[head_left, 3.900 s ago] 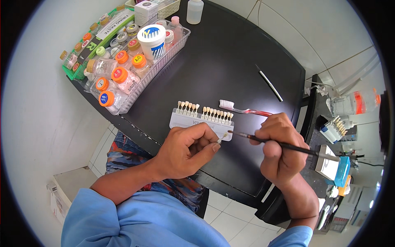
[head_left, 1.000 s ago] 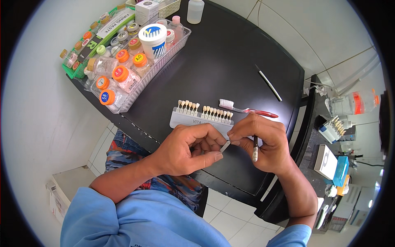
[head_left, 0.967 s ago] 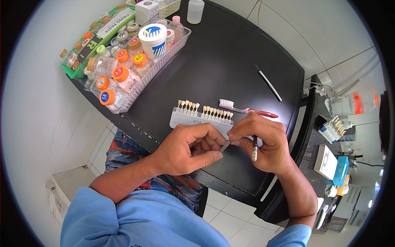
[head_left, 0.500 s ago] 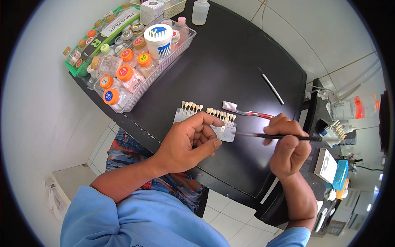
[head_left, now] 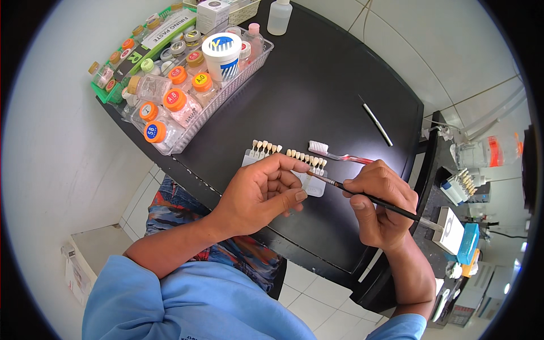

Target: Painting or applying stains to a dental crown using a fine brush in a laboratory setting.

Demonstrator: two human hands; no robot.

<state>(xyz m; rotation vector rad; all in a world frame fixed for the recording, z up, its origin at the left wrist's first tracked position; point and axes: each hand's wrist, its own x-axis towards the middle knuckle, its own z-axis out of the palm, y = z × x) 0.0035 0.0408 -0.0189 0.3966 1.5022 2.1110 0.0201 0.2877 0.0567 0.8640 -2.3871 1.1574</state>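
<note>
My left hand (head_left: 258, 192) is closed in a pinch, with a small pale tooth shade tab (head_left: 306, 182) upright between index fingertip and thumb. The fingers partly cover the tab. From the right, my right hand (head_left: 382, 207) grips a thin dark-handled brush (head_left: 333, 182) like a pen. Its fine tip meets the top of the tab near my left index fingertip; whether they touch I cannot tell. Behind the left hand lies a light grey tooth shade guide (head_left: 318, 189) with rows of tooth-coloured tabs. A toothbrush (head_left: 319, 148) with white bristles and a clear red handle lies just beyond it.
On the black table (head_left: 317, 85), a clear basket (head_left: 221, 93) of orange-capped jars stands at the far left. A squeeze bottle (head_left: 279, 18) is at the back, a slim pointed tool (head_left: 377, 124) at right. A side counter holds another shade guide (head_left: 460, 187) and a white box (head_left: 447, 229).
My right hand has shifted slightly left and turned, bringing the brush tip from beside the tab up to its top. The brush now slants more steeply. My left hand is nearly still.
</note>
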